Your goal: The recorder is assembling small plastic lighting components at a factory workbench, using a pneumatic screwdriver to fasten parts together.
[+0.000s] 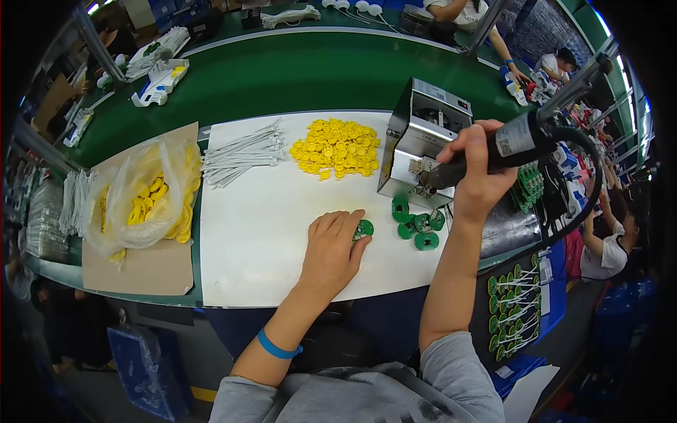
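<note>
My left hand (329, 243) rests on the white work sheet (247, 240), its thumb and fingers closed around a small round green circuit board (364, 229). In my right hand (482, 173) is a black corded electric screwdriver (516, 141), gripped with fingers wrapped round its body. Its front end reaches the front of a metal box-shaped screw feeder (423, 134); the tip itself is hard to make out. Between the two hands lie several loose green round boards (422, 224), just below the feeder.
Behind sit a heap of yellow round parts (336, 148) and a bundle of white cable strips (243, 151). A plastic bag of yellow parts (144, 201) lies on cardboard at left. Wired green boards (513, 310) fill a tray at lower right. A green conveyor belt (296, 70) runs behind; other people work nearby.
</note>
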Available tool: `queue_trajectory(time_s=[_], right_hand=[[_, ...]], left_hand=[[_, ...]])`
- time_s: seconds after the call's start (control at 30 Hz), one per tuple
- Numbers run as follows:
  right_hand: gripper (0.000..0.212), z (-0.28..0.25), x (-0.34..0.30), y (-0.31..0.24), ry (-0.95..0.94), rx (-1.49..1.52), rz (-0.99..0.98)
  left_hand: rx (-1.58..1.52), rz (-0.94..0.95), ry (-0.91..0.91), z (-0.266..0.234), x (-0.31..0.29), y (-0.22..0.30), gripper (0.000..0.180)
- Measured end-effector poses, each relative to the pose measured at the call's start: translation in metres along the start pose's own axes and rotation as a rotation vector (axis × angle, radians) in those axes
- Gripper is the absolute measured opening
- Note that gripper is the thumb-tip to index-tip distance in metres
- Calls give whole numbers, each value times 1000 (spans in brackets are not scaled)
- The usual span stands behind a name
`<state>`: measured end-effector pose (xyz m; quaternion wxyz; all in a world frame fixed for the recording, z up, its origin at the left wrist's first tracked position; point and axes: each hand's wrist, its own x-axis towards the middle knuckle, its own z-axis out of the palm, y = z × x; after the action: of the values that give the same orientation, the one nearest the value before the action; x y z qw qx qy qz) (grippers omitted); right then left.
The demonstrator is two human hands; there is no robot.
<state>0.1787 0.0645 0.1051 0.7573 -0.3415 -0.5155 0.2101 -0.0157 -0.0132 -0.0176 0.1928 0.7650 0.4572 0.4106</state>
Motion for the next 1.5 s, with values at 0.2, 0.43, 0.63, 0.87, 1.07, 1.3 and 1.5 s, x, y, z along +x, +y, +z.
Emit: queue_trajectory(time_s=[0.2,0.43,0.63,0.87,1.07,1.3,1.5], right_hand=[[18,0,-9,-7,-69,27,88],[20,12,-11,0,51,-42,-50],[25,5,-5,7,-40,-85,41],[26,17,-25,-7,-53,-5,132],[62,42,-70,-16,-95,103,195],[63,72,-105,6,-145,216,184],[59,83,-115,13,-176,182,206]], left_hand=[[-12,-3,4,0,-3,-5,44],[-7,-23,10,-2,-5,-9,41],[-15,-21,19,-3,-7,-12,42],[-85,-67,32,-8,-11,-19,52],[-100,-79,56,-15,-11,-19,62],[-128,-99,66,-19,-15,-25,65],[-158,-126,36,-27,-16,-26,69]])
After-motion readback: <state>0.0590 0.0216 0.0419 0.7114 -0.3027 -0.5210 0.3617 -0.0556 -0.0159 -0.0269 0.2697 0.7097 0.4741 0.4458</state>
